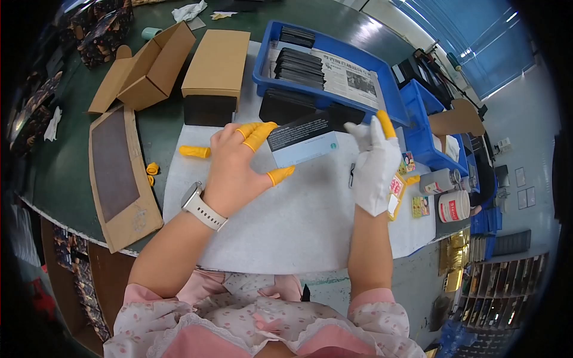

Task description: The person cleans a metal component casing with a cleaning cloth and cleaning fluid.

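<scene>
My left hand (pixel 234 158), with yellow finger cots on its fingertips and thumb and a pale-strapped watch on the wrist, holds a flat card (pixel 303 140) by its left side. The card is black above, pale blue below, with small print and a round green mark. Thumb and fingers grip it at its upper and lower left corners. Just beyond its right end, my right hand (pixel 376 168) wears a white glove and one yellow finger cot. Its fingers are apart and partly blurred, with nothing visible in them. Both hands are over a white sheet (pixel 277 230).
Behind the card, a blue tray (pixel 261 80) holds stacked black cards (pixel 298 68) and newspaper. Cardboard boxes (pixel 216 59) and a cardboard panel (pixel 143 206) lie left, near loose yellow finger cots (pixel 194 151). At right stand a white tub (pixel 454 206), a bottle (pixel 439 181) and blue bins (pixel 427 128).
</scene>
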`<state>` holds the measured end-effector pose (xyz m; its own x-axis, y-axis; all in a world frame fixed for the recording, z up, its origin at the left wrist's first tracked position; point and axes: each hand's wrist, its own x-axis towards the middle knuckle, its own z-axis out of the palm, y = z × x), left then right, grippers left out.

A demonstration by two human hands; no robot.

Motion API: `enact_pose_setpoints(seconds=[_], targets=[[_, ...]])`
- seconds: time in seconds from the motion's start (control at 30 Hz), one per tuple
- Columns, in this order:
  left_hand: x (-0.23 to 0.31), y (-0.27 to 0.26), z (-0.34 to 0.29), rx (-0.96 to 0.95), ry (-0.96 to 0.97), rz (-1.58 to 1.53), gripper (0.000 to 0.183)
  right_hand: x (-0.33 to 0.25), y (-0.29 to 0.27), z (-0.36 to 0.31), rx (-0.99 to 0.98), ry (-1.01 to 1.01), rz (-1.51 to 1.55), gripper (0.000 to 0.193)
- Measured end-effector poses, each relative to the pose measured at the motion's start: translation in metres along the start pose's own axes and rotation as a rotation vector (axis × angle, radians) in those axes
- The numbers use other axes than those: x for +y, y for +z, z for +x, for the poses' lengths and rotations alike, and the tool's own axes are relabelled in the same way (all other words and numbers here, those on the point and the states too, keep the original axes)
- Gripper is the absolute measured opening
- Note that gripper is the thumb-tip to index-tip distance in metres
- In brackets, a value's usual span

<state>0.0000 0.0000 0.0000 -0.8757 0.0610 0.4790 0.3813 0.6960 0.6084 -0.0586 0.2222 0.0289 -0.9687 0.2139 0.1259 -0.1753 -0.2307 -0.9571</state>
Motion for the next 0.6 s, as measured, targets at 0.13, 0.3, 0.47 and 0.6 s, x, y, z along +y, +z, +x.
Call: enact_pose_setpoints(seconds=[0.13,0.3,0.47,0.6], targets=[[0.001,0.004,-0.004,-0.008,0.020,0.054,0.059,-0.013,0.034,-0.033,-0.236,0.022,-0.431,0.063],[0.002,0.003,-0.003,-0.057,0.108,-0.004,0.058,-0.020,0.032,-0.025,-0.168,0.150,-0.580,0.055],[0.002,0.003,-0.002,-0.046,0.144,-0.035,0.056,-0.012,0.030,-0.023,-0.047,0.030,-0.178,0.037],[0.003,0.002,-0.003,-0.067,0.140,-0.005,0.058,-0.026,0.038,-0.031,-0.165,0.054,-0.434,0.031]])
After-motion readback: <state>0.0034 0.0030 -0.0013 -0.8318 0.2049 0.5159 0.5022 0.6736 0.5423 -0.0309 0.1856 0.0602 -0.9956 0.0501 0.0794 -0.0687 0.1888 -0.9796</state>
